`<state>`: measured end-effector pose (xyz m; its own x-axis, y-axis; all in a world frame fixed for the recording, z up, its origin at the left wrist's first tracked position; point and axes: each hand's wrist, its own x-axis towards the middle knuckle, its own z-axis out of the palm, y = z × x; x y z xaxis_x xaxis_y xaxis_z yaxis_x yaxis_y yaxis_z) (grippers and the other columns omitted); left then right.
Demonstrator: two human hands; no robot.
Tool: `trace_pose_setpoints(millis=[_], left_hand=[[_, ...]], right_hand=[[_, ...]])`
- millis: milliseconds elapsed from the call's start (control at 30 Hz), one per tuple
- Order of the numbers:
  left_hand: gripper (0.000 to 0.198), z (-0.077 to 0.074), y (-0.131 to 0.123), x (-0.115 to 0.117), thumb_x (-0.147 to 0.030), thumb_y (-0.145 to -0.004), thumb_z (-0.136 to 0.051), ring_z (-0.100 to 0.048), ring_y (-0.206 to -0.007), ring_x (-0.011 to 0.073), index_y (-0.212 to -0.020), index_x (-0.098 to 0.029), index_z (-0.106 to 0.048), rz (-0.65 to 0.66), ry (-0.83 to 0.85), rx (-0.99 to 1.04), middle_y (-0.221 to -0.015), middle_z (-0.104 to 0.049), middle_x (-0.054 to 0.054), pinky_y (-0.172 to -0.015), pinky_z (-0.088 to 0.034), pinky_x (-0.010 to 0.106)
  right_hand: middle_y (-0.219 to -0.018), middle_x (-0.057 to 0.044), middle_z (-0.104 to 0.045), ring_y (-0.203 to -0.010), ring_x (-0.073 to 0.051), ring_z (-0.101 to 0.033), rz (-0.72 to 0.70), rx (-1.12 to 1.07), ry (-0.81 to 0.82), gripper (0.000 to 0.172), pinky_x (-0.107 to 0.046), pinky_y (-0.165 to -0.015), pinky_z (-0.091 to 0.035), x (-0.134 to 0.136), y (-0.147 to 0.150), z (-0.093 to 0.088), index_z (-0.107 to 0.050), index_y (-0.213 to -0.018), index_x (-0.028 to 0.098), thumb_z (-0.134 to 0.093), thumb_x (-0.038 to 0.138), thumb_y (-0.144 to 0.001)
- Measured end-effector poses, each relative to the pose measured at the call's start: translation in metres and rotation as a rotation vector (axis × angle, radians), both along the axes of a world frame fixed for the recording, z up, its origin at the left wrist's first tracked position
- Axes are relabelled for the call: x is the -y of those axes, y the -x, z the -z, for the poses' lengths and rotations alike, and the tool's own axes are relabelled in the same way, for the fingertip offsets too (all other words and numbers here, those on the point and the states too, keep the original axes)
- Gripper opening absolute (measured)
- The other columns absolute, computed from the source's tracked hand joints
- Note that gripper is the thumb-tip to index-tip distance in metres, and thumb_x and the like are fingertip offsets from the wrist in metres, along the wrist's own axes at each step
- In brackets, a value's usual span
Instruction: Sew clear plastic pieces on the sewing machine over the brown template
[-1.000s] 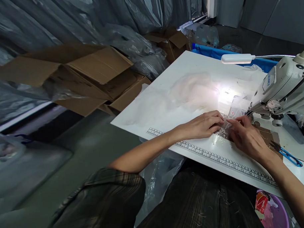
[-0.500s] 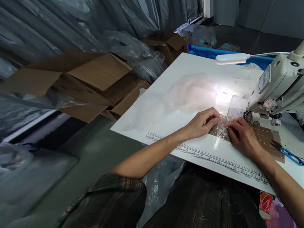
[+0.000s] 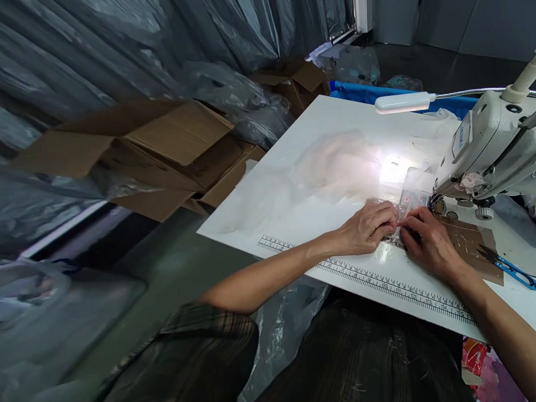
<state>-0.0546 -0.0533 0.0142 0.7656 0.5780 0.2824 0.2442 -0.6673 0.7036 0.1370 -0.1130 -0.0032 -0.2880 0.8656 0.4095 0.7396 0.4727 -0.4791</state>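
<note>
My left hand [image 3: 371, 228] is closed in a pinch at the left edge of a crinkled, clear plastic piece [image 3: 391, 239]. Close beside it, my right hand [image 3: 431, 242] pinches the same piece with thumb and forefinger; the fingertips nearly meet. The hands partly hide the plastic. Just beyond them, a clear flap with small red marks [image 3: 412, 198] lies by the needle area of a white sewing machine [image 3: 481, 141]. Under and to the right of my right hand is a brown plate [image 3: 472, 246]. Blue thread snips [image 3: 512, 270] rest on its right edge.
A white table [image 3: 251, 225] carries a printed ruler scale [image 3: 367, 274] along its front edge. Sheer pale fabric [image 3: 337, 163] lies behind my left hand. A lamp [image 3: 403, 102] hangs above the table. Open cardboard boxes [image 3: 178, 134] stand to the left.
My left hand has moved slightly right and down, closer to my right hand, and its fingers are more curled. My right hand stays almost in place. The view has shifted slightly.
</note>
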Motion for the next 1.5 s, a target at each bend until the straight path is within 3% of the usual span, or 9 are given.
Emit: trace_pose_setpoints(millis=[233, 400, 567, 700, 767, 933, 1167, 1300, 1500], left_hand=[[0.016, 0.002, 0.001, 0.003, -0.027, -0.095, -0.043, -0.053, -0.077, 0.0127, -0.081, -0.020, -0.046, 0.023, 0.320, 0.219, -0.091, -0.057, 0.005, -0.072, -0.050, 0.030], [0.014, 0.002, -0.001, 0.006, -0.023, -0.095, -0.038, -0.045, -0.064, 0.0101, -0.083, -0.020, -0.043, 0.053, 0.375, 0.137, -0.082, -0.053, 0.002, -0.062, -0.047, 0.027], [0.016, -0.027, 0.019, 0.026, -0.027, -0.096, -0.039, -0.050, -0.074, 0.0124, -0.082, -0.021, -0.044, -0.076, 0.414, 0.133, -0.081, -0.052, 0.002, -0.068, -0.047, 0.027], [0.018, -0.062, 0.047, 0.053, -0.030, -0.099, -0.044, -0.053, -0.056, 0.0114, -0.089, -0.021, -0.056, 0.402, 0.723, -0.126, -0.064, -0.058, -0.002, -0.055, -0.045, 0.023], [0.019, -0.068, 0.054, 0.060, -0.033, -0.097, -0.052, -0.055, -0.056, 0.0123, -0.112, -0.024, -0.059, 0.395, 0.557, -0.302, -0.069, -0.064, -0.002, -0.055, -0.044, 0.024], [0.042, -0.045, 0.032, 0.044, -0.045, -0.091, -0.062, -0.061, -0.098, 0.0218, -0.124, -0.021, -0.052, -0.196, 0.068, -0.224, -0.115, -0.061, 0.008, -0.078, -0.052, 0.033], [0.039, -0.007, -0.010, 0.016, -0.028, -0.086, -0.063, -0.064, -0.089, 0.0194, -0.121, -0.016, -0.049, -0.221, 0.143, -0.089, -0.094, -0.066, 0.005, -0.079, -0.054, 0.036], [0.037, -0.001, -0.008, 0.009, -0.027, -0.086, -0.062, -0.067, -0.083, 0.0153, -0.119, -0.016, -0.048, -0.197, 0.451, 0.100, -0.092, -0.071, 0.006, -0.072, -0.054, 0.030], [0.048, -0.001, -0.001, 0.000, -0.028, -0.082, -0.070, -0.069, -0.085, 0.0145, -0.122, -0.016, -0.045, -0.147, 0.724, 0.202, -0.099, -0.072, 0.009, -0.075, -0.055, 0.029]], right_hand=[[-0.089, -0.008, -0.059, -0.074, -0.016, -0.057, -0.028, 0.001, -0.026, 0.020, -0.028, -0.061, -0.046, 0.000, 0.000, -0.003, -0.066, -0.088, 0.017, -0.048, 0.021, -0.095], [-0.089, -0.008, -0.059, -0.074, -0.017, -0.058, -0.031, 0.045, -0.026, 0.019, -0.028, -0.061, -0.046, 0.000, -0.001, 0.000, -0.065, -0.088, 0.018, -0.047, 0.019, -0.094], [-0.089, -0.008, -0.058, -0.072, -0.016, -0.056, 0.078, 0.022, -0.034, 0.019, -0.028, -0.061, -0.047, 0.000, -0.003, 0.003, -0.063, -0.084, 0.018, -0.046, 0.018, -0.093], [-0.090, -0.009, -0.058, -0.075, -0.018, -0.057, 0.101, 0.047, -0.023, 0.020, -0.029, -0.061, -0.046, 0.001, -0.002, 0.006, -0.063, -0.085, 0.019, -0.045, 0.021, -0.094], [-0.090, -0.009, -0.058, -0.075, -0.017, -0.057, 0.099, 0.051, -0.018, 0.022, -0.030, -0.062, -0.046, 0.001, -0.001, 0.006, -0.063, -0.085, 0.019, -0.044, 0.024, -0.096], [-0.087, -0.008, -0.058, -0.072, -0.016, -0.056, 0.093, 0.028, -0.038, 0.024, -0.030, -0.063, -0.046, 0.002, 0.000, 0.004, -0.062, -0.082, 0.018, -0.045, 0.027, -0.097], [-0.089, -0.008, -0.057, -0.077, -0.018, -0.057, 0.095, -0.020, -0.048, 0.020, -0.033, -0.068, -0.050, 0.001, -0.001, 0.005, -0.063, -0.088, 0.019, -0.046, 0.026, -0.096], [-0.110, -0.014, -0.055, -0.073, -0.017, -0.057, 0.199, -0.097, -0.112, 0.027, -0.039, -0.071, -0.054, 0.004, 0.000, 0.004, -0.057, -0.118, 0.018, -0.047, 0.026, -0.095], [-0.089, -0.006, -0.062, -0.064, -0.014, -0.057, 0.110, -0.070, -0.160, 0.013, -0.027, -0.056, -0.049, 0.010, 0.008, -0.005, -0.060, -0.101, 0.020, -0.051, 0.023, -0.093]])
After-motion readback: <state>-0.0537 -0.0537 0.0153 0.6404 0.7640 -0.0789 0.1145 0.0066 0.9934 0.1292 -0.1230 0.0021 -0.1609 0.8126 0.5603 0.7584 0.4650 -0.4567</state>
